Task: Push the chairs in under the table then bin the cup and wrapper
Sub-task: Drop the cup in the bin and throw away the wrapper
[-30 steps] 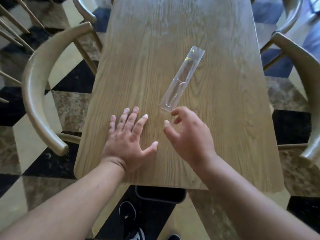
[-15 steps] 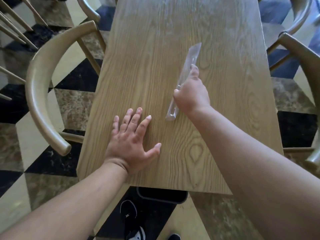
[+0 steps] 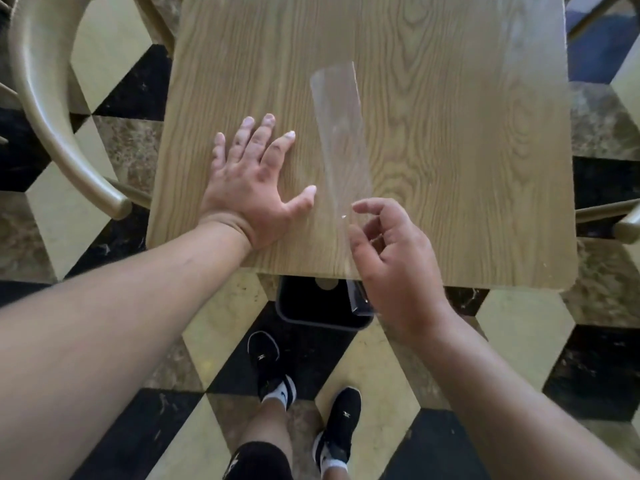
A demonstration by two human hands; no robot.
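At the near edge of the light oak-grain tabletop (image 3: 450, 168), lower centre of the frame, my right hand (image 3: 391, 268) pinches the long clear plastic wrapper (image 3: 341, 140) by its near end, thumb against loosely curled fingers. The far end of the wrapper stands up toward the top centre of the picture, lifted clear of the wood so that it can, I judge, be carried over the edge. Directly below that edge sits the black plastic bin (image 3: 311, 306), half tucked under the table, which would explain why I hold the strip here rather than farther out. My left hand (image 3: 252, 181) lies flat and spread on the wood, left of centre, gripping nothing; it seems to brace me as I lean over. At upper left a curved beige wooden chair (image 3: 45, 109) has its arm beside the table's side, apparently pushed in. A pale round shape shows inside the bin; whether it is the cup I cannot tell. Black trainers (image 3: 270, 362) stand on the chequered floor below.
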